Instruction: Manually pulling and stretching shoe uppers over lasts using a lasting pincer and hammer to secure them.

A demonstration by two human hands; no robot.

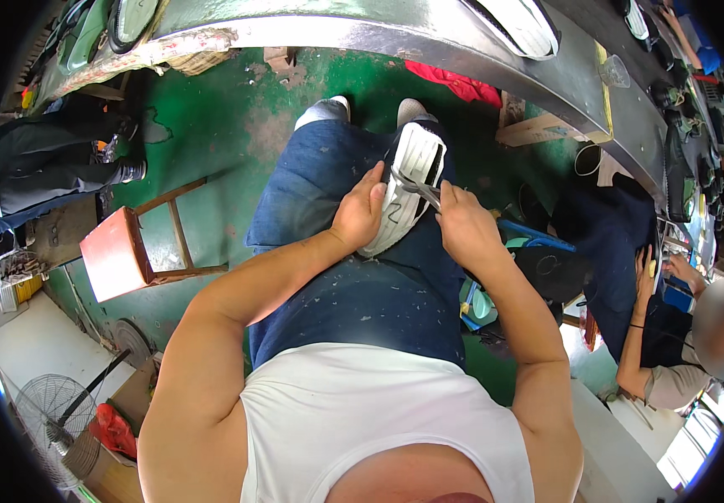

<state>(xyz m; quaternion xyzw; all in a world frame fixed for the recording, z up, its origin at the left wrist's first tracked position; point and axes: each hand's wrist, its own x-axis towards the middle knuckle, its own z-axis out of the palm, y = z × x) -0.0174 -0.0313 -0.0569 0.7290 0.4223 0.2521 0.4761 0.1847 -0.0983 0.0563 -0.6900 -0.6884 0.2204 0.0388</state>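
A shoe (391,225) lies on my lap with its underside up, showing a whitish bottom and a dark upper along its edge. My left hand (360,208) is closed against its left side and steadies it. In my right hand (467,225) is a pair of metal pincers (425,194), fingers wrapped round the handles. The curved jaws of the pincers rest at the middle of the shoe's underside. A dark blue apron (362,306) with whitish specks covers my thighs under the shoe.
A metal-topped bench (362,32) runs across the front, with another shoe (519,27) on it. To the left are a red stool (115,254) and a fan (56,429). At right sits a co-worker (680,356). Red cloth (458,82) lies on the green floor.
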